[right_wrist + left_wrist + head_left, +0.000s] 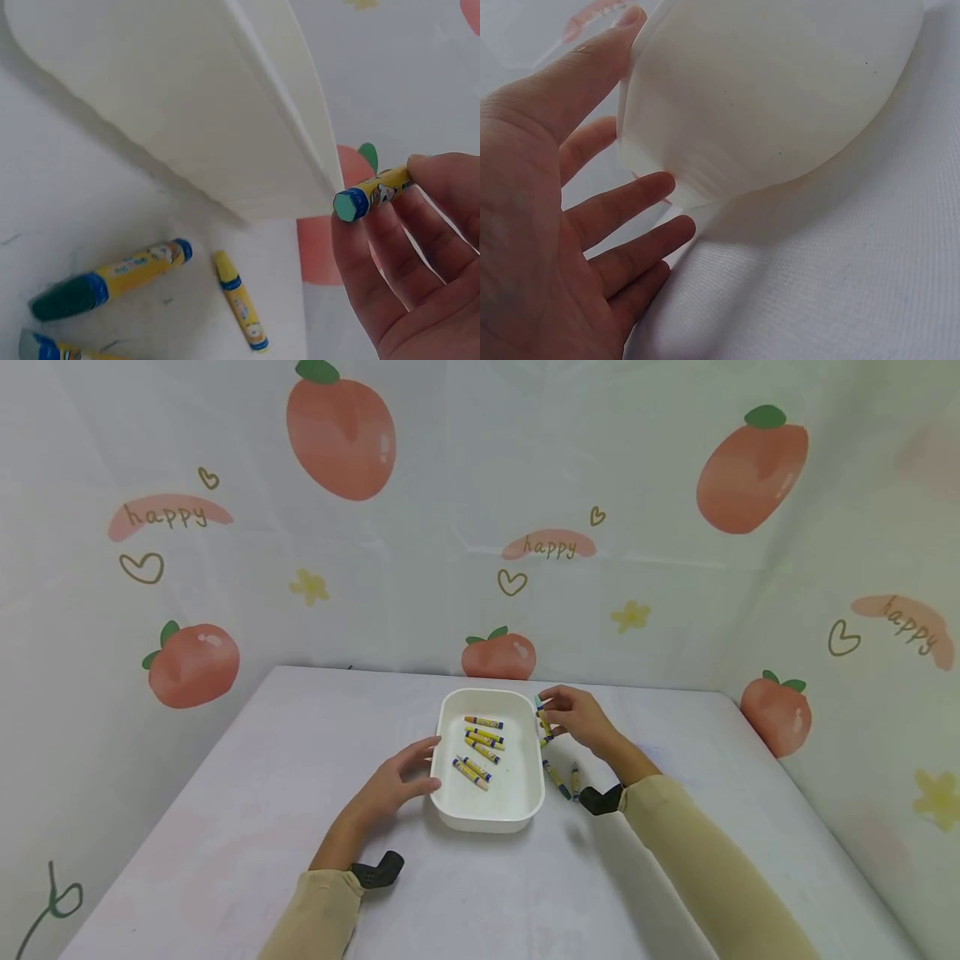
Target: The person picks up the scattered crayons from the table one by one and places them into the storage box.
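A white plastic tray (491,825) stands on the table with several yellow-wrapped crayons (482,752) lying inside. My left hand (393,783) is at its left side, thumb and fingertips against the wall and rim, fingers nearly straight. Beyond the right rim, my right hand (585,718) pinches a mint-green crayon (379,191) between thumb and fingers, raised beside the tray. Below it on the table lie a dark green crayon (112,281) and a yellow crayon (240,304). A greyish crayon (37,349) is partly cut off in the right wrist view.
White cloth covers the table (247,827). Behind it hangs a white backdrop (420,585) printed with fruit, hearts and "happy". Black wrist devices (378,870) sit on both forearms, below beige sleeves (697,852).
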A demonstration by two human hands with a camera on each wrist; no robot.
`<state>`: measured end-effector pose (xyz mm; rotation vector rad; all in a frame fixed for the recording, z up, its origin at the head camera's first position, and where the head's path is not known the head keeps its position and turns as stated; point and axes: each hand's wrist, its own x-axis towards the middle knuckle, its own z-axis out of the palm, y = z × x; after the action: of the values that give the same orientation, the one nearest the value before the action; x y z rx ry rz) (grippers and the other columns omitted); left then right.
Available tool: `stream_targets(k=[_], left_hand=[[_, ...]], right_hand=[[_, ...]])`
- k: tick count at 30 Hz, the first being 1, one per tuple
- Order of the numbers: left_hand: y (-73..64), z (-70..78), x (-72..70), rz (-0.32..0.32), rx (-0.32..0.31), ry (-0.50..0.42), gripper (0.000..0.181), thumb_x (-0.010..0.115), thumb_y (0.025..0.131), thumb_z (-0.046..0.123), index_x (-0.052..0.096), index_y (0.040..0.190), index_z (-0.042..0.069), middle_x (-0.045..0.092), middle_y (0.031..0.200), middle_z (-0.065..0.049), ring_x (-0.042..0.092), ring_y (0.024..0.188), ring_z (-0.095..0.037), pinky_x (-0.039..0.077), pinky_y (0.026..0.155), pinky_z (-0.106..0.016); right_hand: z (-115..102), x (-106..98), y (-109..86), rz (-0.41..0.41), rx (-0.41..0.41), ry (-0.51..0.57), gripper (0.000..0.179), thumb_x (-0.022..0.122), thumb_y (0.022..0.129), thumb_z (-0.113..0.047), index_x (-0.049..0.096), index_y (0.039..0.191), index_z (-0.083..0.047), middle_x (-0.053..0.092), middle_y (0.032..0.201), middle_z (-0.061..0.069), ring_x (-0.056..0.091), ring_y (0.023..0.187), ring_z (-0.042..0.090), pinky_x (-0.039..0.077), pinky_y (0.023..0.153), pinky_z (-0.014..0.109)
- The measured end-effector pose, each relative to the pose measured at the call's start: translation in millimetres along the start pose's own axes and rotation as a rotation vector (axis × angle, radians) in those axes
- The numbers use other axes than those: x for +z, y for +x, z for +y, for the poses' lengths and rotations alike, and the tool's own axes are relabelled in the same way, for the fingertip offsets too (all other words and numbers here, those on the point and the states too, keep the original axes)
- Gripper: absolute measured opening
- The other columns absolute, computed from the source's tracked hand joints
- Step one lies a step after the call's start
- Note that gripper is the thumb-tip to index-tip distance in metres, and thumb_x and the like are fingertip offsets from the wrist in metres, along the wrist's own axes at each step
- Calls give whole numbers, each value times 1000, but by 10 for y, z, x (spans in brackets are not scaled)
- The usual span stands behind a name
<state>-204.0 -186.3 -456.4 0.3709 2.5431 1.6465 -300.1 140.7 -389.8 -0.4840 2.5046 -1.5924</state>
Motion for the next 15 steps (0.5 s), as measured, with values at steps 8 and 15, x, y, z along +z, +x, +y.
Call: stream_targets(k=[8, 15], left_hand=[[13, -22, 3, -5, -3, -3, 69, 75, 86, 27, 44, 147, 25, 53, 139, -9, 49, 127, -29, 30, 106, -61], [13, -20, -1, -11, 3, 0, 68, 74, 86, 27, 43, 147, 24, 52, 140, -10, 48, 128, -30, 29, 106, -61]], right_hand=[[-126, 132, 94, -45, 5, 9, 31, 62, 93, -5, 59, 123, 0, 63, 105, 16, 64, 87, 23, 58, 72, 39], [-182, 276, 172, -93, -37, -77, 29, 64, 92, -6, 60, 121, 0, 65, 97, 12, 64, 80, 21, 57, 65, 35]])
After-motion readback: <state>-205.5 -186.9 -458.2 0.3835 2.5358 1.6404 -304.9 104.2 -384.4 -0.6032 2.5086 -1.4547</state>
